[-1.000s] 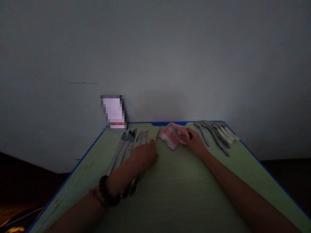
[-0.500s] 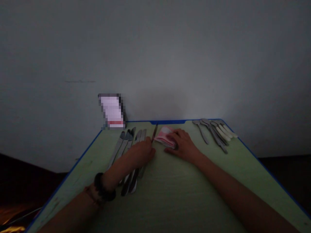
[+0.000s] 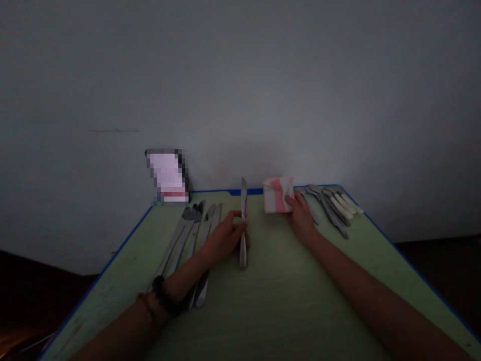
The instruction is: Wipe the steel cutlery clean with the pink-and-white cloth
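Observation:
Near the middle of the table, my left hand (image 3: 230, 231) is closed on a silver table knife (image 3: 243, 200), its blade pointing away from me. Thumb and fingers grip it around the middle, and the handle end shows below them. To the right, my right hand (image 3: 300, 215) pinches a folded pink-and-white cloth (image 3: 277, 195) by its right side, lifted near the far edge. Several more table knives (image 3: 180, 238) lie side by side under and beyond my left forearm, which hides part of them.
Several spoons (image 3: 328, 208), some with white handles (image 3: 341, 204), lie at the far right of the green table (image 3: 285, 291). A phone with a blurred screen (image 3: 167, 175) leans on the wall at the back left. The table has a blue edge (image 3: 255, 192).
My left hand has raised the knife from the tabletop and turned it upward. My right hand has lifted the cloth and moved it right, away from the knife.

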A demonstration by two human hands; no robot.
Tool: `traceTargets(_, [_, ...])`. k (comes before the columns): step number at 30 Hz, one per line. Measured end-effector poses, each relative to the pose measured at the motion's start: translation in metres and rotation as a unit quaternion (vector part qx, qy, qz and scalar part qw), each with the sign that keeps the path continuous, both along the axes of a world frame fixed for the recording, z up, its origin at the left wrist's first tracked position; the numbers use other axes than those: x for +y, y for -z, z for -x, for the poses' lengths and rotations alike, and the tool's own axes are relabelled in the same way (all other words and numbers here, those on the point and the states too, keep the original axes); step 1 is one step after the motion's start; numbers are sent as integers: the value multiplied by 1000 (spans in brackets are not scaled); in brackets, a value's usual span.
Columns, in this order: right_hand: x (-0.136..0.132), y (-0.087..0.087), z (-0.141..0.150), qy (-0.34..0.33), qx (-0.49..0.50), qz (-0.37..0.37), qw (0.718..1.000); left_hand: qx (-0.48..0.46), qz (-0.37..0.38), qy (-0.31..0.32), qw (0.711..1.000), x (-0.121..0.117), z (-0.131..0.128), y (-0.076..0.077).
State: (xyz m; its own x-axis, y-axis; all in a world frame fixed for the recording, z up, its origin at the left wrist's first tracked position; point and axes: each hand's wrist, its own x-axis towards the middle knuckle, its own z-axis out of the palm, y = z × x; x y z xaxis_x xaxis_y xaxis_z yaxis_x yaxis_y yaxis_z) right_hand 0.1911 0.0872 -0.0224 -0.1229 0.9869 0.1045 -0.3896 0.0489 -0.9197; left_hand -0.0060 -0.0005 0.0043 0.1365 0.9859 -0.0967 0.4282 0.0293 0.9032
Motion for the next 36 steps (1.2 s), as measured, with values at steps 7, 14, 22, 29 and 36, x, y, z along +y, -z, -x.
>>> traceTargets(7, [-11, -3, 20, -21, 131, 122, 984, 7, -82, -24, 996, -7, -8, 2])
traceTargets(14, [-11, -5, 13, -123, 162, 117, 972, 73, -139, 31, 987, -11, -11, -3])
traceTargets(22, [-14, -12, 13, -191, 86, 70, 975, 74, -113, 32, 990, -6, -12, 6])
traceTargets(29, [-9, -6, 7, -209, 77, 111, 969, 134, -82, 94, 983, -8, -12, -3])
traceTargets(36, [-11, -1, 10, -224, 83, 58, 969, 130, -63, 106, 984, -9, -12, 0])
